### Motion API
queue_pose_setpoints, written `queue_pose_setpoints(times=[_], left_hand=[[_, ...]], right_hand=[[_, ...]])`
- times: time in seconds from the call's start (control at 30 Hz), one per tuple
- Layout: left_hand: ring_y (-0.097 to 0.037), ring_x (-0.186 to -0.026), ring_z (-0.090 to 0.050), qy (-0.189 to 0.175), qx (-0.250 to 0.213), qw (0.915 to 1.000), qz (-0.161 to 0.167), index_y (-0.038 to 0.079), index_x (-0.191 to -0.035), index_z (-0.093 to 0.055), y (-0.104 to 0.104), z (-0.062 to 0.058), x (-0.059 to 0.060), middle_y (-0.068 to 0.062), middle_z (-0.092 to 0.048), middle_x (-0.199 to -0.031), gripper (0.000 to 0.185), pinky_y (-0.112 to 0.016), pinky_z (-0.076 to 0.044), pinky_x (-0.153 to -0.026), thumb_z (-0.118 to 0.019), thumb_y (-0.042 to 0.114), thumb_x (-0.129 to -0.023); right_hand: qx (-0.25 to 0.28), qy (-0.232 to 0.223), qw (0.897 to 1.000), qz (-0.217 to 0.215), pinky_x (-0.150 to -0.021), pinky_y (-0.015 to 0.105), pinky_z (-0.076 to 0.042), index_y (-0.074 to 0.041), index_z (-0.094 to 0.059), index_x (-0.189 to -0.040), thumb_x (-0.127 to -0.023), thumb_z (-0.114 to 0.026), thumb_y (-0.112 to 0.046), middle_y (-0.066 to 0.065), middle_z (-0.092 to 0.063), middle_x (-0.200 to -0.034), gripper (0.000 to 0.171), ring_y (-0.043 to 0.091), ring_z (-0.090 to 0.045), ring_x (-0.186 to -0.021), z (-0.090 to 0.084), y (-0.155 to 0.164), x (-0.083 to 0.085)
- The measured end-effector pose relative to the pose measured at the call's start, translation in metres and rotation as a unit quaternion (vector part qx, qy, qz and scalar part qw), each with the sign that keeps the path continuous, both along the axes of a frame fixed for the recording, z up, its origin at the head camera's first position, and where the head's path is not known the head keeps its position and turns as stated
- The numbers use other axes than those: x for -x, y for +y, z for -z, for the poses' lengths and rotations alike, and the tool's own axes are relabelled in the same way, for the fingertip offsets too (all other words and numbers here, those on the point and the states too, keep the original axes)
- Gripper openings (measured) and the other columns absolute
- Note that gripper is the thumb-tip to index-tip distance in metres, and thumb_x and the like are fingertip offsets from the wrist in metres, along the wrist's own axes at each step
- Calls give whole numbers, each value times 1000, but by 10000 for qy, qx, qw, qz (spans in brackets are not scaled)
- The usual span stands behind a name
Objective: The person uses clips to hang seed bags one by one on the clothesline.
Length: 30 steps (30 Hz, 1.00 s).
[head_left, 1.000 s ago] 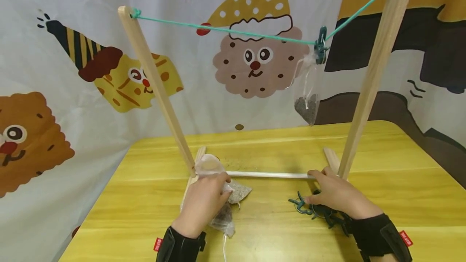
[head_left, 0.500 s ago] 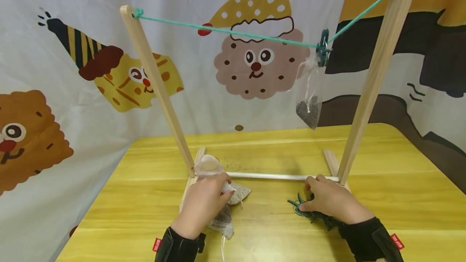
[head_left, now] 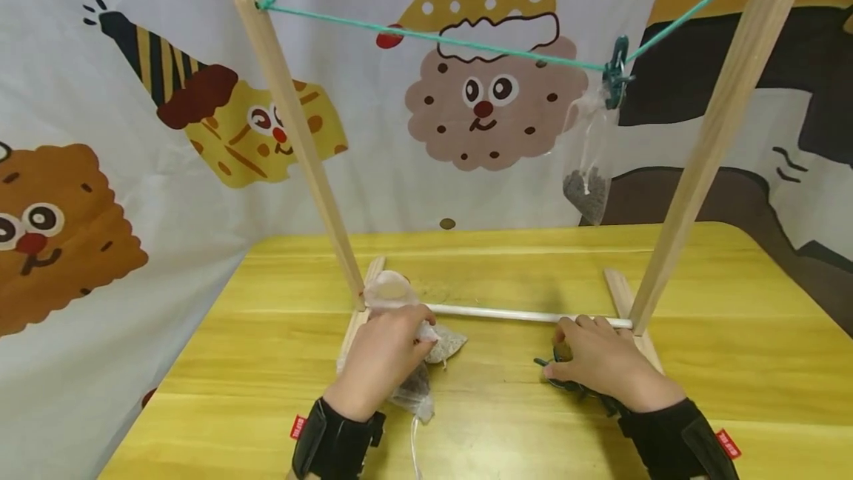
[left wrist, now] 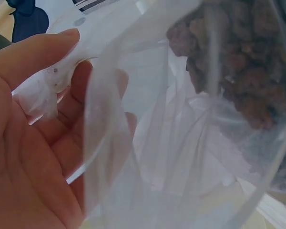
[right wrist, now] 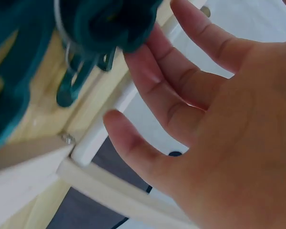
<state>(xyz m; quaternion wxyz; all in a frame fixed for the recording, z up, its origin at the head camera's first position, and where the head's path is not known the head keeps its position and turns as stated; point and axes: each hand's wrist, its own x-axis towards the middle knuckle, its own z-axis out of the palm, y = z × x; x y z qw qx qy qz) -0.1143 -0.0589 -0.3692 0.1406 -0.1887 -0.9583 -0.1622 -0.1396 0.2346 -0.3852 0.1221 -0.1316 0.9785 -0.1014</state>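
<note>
My left hand [head_left: 386, 350] pinches the gathered white top of a sheer drawstring bag [head_left: 428, 332] between thumb and curled fingers. Close by lie a bag of pale grains [head_left: 449, 345] and a bag of dark brown lumps [head_left: 413, 393]; the lumps [left wrist: 248, 62] loom large in the left wrist view. My right hand [head_left: 606, 361] hovers over a pile of dark green clothespins [head_left: 566, 385], mostly hidden under it. In the right wrist view its fingers are spread and loosely bent, with one fingertip right at a clothespin [right wrist: 114, 24].
A wooden frame, with a left post [head_left: 303, 139] and right post [head_left: 720, 139], carries a green cord [head_left: 433, 39]. A clothespin [head_left: 617, 72] holds a bag of dark grains [head_left: 586, 195] on it. A white rod [head_left: 500, 312] joins the posts low down, above the yellow table [head_left: 493, 421].
My right hand has shifted slightly left and lower over the clothespins, covering more of them. My left hand keeps its hold on the bag. The head view has tilted a little.
</note>
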Motion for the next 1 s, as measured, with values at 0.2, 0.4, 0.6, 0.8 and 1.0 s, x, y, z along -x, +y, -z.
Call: queue_pose_setpoints(times=[0.2, 0.4, 0.6, 0.8, 1.0], left_hand=[[0, -50, -45, 19, -37, 10000, -74, 20, -95, -64, 2, 0, -1, 8, -61, -80, 21, -18, -34, -41, -69, 24, -76], [-2, -47, -42, -125, -75, 9999, -25, 20, -95, -64, 5, 0, 0, 9, -59, -75, 16, -20, -33, -39, -65, 23, -80], [-3, -42, -37, -120, 25, 9994, -325, 20, -94, -64, 3, 0, -1, 10, -56, -72, 17, -22, -29, -35, -61, 18, -78], [-4, -44, -37, -152, 56, 9992, -371, 21, -98, -62, 2, -1, -2, 11, -51, -72, 24, -22, -28, -35, -59, 12, -76], [-4, -46, -34, 147, 231, 9995, -151, 20, -105, -60, 4, -1, -3, 7, -51, -80, 31, -20, -26, -36, -57, 6, -78]], right_hand=[[1, 184, 9998, -124, -71, 46, -29, -28, -52, -87, -64, -70, -54, -7, -51, -89, 39, 18, -39, -79, 6, -8, -2], [-32, 339, 9991, -232, -75, 49, -29, -28, -53, -82, -67, -73, -42, -8, -50, -86, 28, 18, -40, -80, 5, -10, -9], [17, 517, 9978, -409, -73, 47, -30, -27, -55, -80, -71, -73, -31, -7, -48, -87, 21, 19, -43, -85, 4, -17, -9], [63, 501, 9980, -380, -67, 39, -31, -28, -57, -75, -73, -72, -27, -8, -45, -80, 16, 14, -42, -77, 4, -21, -8], [92, 465, 9981, -392, -59, 33, -31, -28, -53, -70, -72, -72, -32, -7, -41, -74, 19, 12, -38, -66, 7, -20, -8]])
